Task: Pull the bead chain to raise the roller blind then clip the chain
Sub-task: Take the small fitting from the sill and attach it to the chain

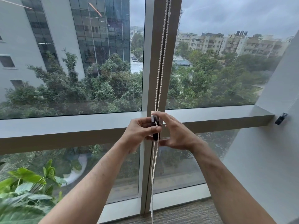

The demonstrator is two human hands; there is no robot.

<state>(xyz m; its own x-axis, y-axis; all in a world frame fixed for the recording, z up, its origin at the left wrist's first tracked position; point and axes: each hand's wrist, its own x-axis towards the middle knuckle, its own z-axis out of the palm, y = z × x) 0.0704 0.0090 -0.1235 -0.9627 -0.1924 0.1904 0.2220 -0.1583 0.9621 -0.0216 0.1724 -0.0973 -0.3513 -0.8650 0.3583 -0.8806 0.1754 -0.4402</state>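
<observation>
Head view, facing a tall window with a grey metal mullion (151,62) running down the centre. The white beaded plastic chain (160,70) hangs as two strands in front of the mullion, from the top edge of the frame down to the carpeted floor (186,214). No blind fabric shows over the glass.

At the level of the horizontal grey window sill (64,125), both hands meet around a small dark clip with a white top (154,125), fixed on the mullion — the chain passes right at it.

Left hand (139,131): fingers curled, thumb and fingertips closed around the clip and the chain beside it. Right hand (176,135): fingers partly extended, index fingertip touching the top of the clip, thumb below near the chain; whether it actually pinches the chain — cannot tell.

A second dark clip (281,118) sits on the white wall at right. Green leafy plant (27,188) at lower left.
</observation>
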